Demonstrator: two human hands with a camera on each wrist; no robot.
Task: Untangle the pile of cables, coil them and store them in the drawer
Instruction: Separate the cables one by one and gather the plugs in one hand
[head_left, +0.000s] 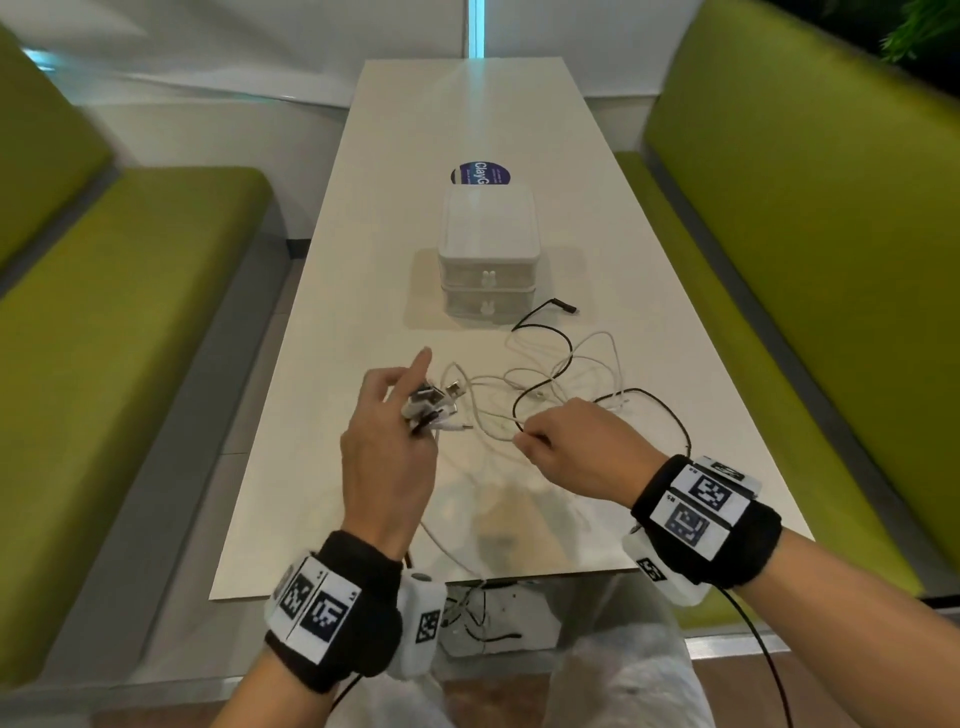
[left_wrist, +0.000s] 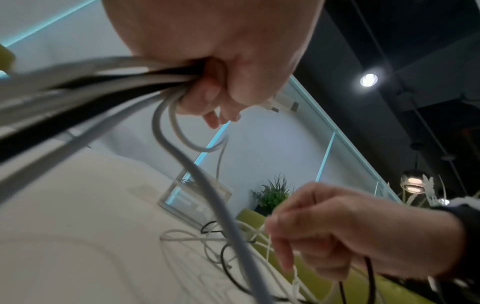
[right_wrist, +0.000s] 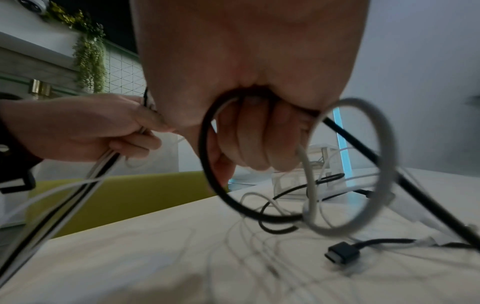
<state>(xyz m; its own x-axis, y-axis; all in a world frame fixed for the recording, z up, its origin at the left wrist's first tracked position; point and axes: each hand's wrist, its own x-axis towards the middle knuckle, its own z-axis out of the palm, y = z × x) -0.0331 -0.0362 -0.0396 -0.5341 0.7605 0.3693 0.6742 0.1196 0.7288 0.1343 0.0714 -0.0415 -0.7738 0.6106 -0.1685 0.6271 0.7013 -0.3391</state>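
A tangle of white and black cables lies on the white table, in front of a small white drawer unit with both drawers closed. My left hand grips a bunch of cable ends, plugs sticking out, index finger raised. In the left wrist view the bunch of cables passes through its curled fingers. My right hand holds a black cable and a white cable as loops above the table. A black plug lies on the table.
Green bench seats flank the table on both sides. A round blue sticker sits behind the drawer unit. A black plug end lies beside the drawers. Cables hang over the table's near edge.
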